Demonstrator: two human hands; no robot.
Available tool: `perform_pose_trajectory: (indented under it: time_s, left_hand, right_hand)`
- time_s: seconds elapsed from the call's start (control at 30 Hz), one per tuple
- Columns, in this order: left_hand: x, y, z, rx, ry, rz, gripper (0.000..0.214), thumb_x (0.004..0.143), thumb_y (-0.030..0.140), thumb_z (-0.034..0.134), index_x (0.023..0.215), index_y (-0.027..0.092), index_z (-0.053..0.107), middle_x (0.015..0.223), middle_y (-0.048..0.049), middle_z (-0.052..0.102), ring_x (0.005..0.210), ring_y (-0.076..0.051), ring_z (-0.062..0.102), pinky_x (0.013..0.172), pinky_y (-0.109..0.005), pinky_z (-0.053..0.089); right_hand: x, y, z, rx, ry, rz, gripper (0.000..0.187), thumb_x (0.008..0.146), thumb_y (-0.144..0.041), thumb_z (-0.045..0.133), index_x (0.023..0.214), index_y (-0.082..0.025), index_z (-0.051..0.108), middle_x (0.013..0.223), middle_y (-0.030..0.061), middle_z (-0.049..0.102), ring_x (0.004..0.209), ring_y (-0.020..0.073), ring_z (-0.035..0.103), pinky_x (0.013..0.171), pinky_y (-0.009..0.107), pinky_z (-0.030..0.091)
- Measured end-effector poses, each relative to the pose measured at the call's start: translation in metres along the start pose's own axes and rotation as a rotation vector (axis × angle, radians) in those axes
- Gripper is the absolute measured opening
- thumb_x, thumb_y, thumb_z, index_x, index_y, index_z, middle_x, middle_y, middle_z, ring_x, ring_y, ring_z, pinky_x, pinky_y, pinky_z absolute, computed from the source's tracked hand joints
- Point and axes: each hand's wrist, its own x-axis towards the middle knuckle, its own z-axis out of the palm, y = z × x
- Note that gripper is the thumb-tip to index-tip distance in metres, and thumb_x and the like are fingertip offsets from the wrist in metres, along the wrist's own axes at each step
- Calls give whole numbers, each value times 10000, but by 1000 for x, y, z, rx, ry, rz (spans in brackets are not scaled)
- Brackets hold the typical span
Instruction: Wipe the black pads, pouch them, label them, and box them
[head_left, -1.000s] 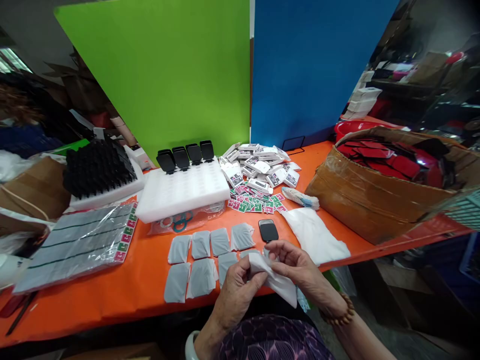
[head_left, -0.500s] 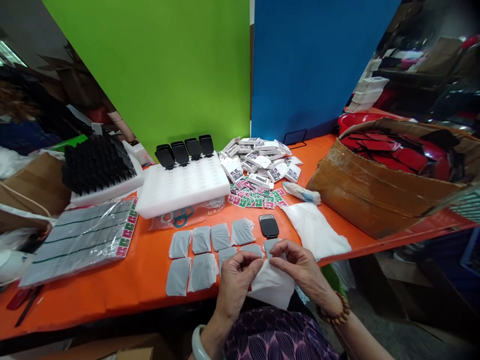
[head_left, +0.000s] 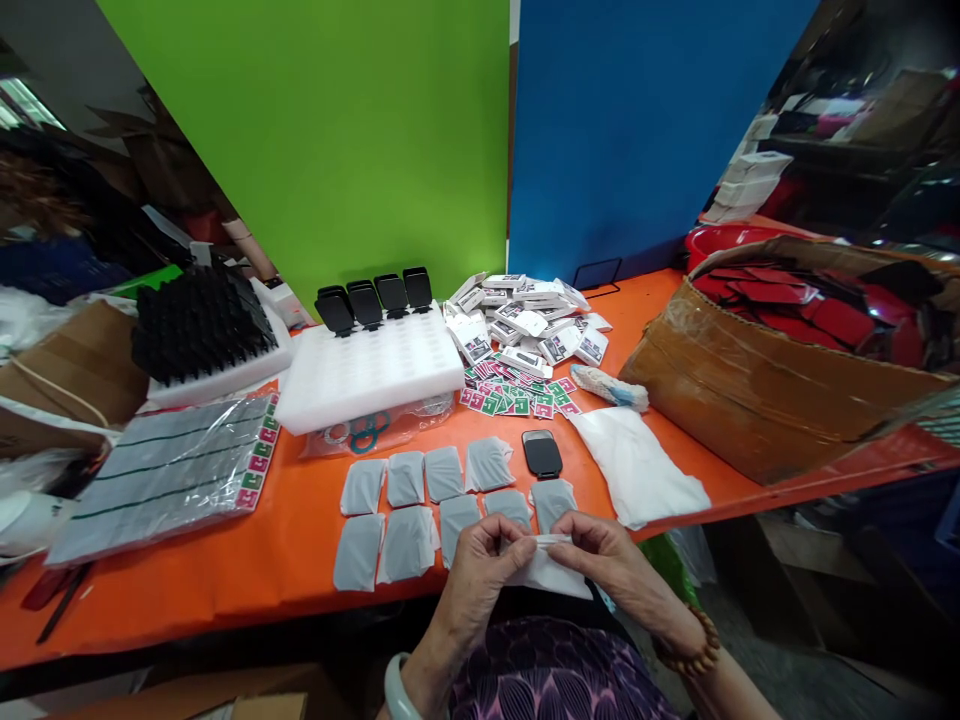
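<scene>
Close to my body, at the table's front edge, a thin white wrapping sheet (head_left: 553, 573) is stretched between my hands; whether it is a single sheet or a pouch I cannot tell. My left hand (head_left: 486, 562) pinches its upper edge between thumb and fingers. A short way to the right, my right hand (head_left: 601, 560) pinches the same edge, which looks folded. Just beyond my fingers lie several flat pieces in thin whitish wraps, such as this wrapped piece (head_left: 553, 502), arranged in rows. An unwrapped black rectangular piece (head_left: 541, 455) lies behind them.
White foam bag material (head_left: 637, 470) lies right, beside a cardboard box (head_left: 697, 400) of red pieces. Behind are small white boxes (head_left: 525, 318), printed cards (head_left: 517, 395) and a white foam tray (head_left: 371, 370) with black pieces. A plastic-bagged grey stack (head_left: 165, 470) sits left.
Both hands have moved down a little, toward my body. The white sheet's edge now runs straight and folded between my fingers, and less of the sheet shows below. The view has shifted slightly.
</scene>
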Motion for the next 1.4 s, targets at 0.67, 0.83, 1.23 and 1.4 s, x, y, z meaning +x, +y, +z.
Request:
perform_pose_trajectory:
  time_s: [0.67,0.83,1.23,1.4]
  left_hand:
    - [3,4,-1,-398,-45,-112,388,584,305,855,601,150,499,734,-1,630,634,-92,535,605,-208,387]
    - [3,0,-3,-388,-66,-132,392,627,327,831,651,172,472,585,49,549,513,-58,448,509,-182,320]
    - [5,10,-24,357,-205,-91,255,712,368,697,657,151,576,615,24,516,587,-109,441,575,-243,329]
    - [9,28,-22,844,-115,199,239,765,269,612,571,186,499,659,10,512,715,-159,474,714,-280,341]
  right_hand:
    - [8,8,19,595,-31,118,439,718,-536,731,647,-172,496,584,-36,447,513,79,351,514,217,288]
    - [13,13,17,286,48,-60,438,796,-507,672,588,-148,530,617,-20,451,566,84,356,524,216,276]
    - [19,0,3,265,-98,-15,395,806,-531,642,682,-182,506,600,-46,437,535,87,366,527,225,319]
    - [65,-13,-40,-542,6,-276,188,821,-323,633,953,-195,592,965,55,589,887,197,525,782,317,403]
